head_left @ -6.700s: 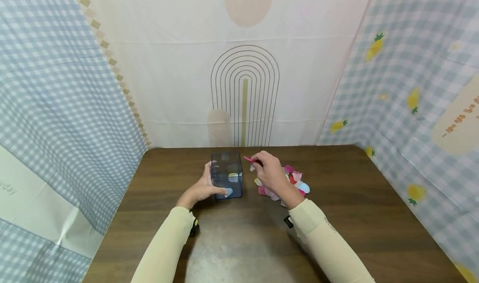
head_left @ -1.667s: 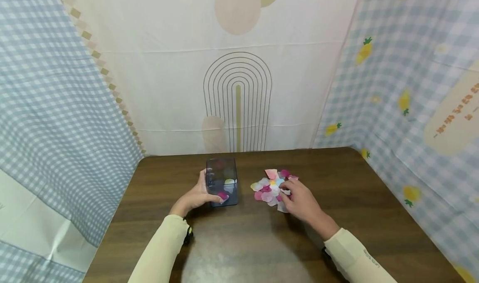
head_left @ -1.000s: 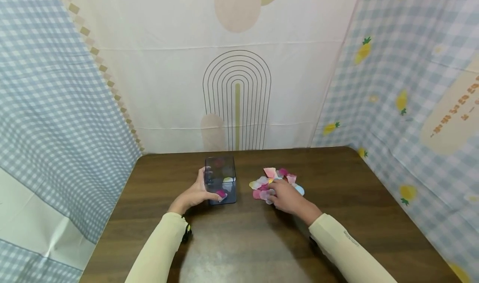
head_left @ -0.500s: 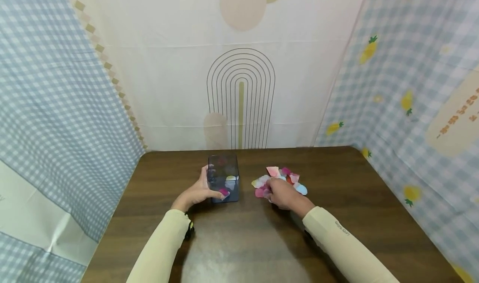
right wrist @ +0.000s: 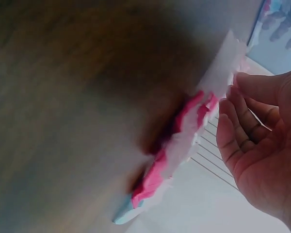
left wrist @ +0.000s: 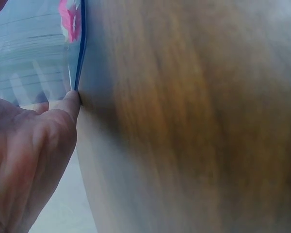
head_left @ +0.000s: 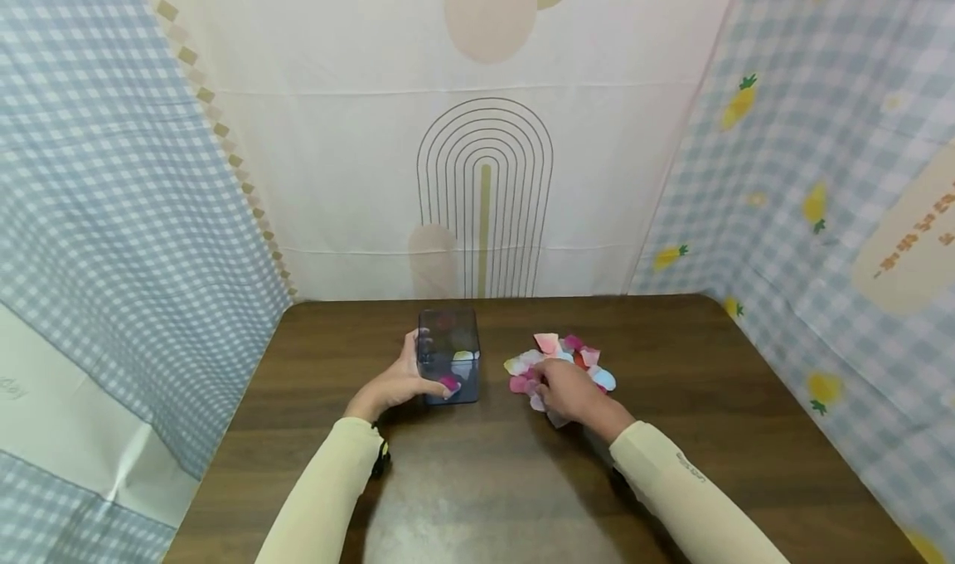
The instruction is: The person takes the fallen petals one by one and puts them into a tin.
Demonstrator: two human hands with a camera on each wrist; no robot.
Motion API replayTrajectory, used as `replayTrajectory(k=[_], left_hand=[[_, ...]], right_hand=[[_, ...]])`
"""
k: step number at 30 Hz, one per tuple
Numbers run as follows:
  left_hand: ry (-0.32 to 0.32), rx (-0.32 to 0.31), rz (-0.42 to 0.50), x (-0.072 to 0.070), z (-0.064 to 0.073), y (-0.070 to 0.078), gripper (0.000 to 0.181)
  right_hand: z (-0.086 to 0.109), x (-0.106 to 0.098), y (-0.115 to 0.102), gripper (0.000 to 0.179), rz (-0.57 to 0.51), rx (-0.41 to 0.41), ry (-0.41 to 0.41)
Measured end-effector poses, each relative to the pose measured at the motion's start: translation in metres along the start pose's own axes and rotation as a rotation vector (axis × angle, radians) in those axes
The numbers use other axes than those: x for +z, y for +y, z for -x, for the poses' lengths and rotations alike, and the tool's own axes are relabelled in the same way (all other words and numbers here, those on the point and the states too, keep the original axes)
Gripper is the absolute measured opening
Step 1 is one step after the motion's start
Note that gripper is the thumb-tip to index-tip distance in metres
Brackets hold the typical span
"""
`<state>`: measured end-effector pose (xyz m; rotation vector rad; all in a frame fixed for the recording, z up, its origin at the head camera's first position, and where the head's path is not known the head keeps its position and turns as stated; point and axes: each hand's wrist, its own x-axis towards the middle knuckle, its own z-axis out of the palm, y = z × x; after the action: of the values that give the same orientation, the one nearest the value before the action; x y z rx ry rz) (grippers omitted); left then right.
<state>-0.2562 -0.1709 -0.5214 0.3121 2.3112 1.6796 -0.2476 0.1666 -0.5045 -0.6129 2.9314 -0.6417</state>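
Observation:
A see-through, blue-grey plastic box (head_left: 464,388) stands on the table with several petals inside, a magenta petal (head_left: 448,381) among them. My left hand (head_left: 399,379) grips it from the left, thumb across the near side and fingers round the far left. In the left wrist view, the thumb presses near the lower edge of the box (left wrist: 31,63). To the right lies a loose pile of artificial petals (head_left: 520,384) in pink, white, pale blue and red. My right hand (head_left: 569,386) is over the pile, thumb and fingertips pinching a pale pink petal (right wrist: 225,56); the hand partly hides the pile.
The brown wooden table (head_left: 462,481) runs back to a white printed cloth (head_left: 358,174). Blue checked cloths hang along the left and right sides. A pale blue petal (head_left: 603,378) lies at the pile's right edge.
Earlier my right hand held a pink petal beside the box; now it is at the pile, having shifted left over it. A magenta petal now shows in the box. My left hand keeps its grip.

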Motion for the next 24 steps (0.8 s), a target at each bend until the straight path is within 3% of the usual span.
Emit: replayTrajectory(k=[9, 18, 24], left_hand=[[-0.008, -0.04, -0.003, -0.001, 0.0, 0.0, 0.125], [0.004, -0.03, 0.013, 0.0, 0.001, 0.001, 0.126], [0.013, -0.025, 0.009, 0.003, -0.001, 0.0, 0.128]], right_hand=[[0.003, -0.026, -0.021, 0.008, 0.022, -0.053, 0.178], [-0.015, -0.045, -0.047, 0.006, -0.01, -0.177, 0.377], [-0.025, -0.051, -0.057, 0.007, -0.058, -0.218, 0.411]])
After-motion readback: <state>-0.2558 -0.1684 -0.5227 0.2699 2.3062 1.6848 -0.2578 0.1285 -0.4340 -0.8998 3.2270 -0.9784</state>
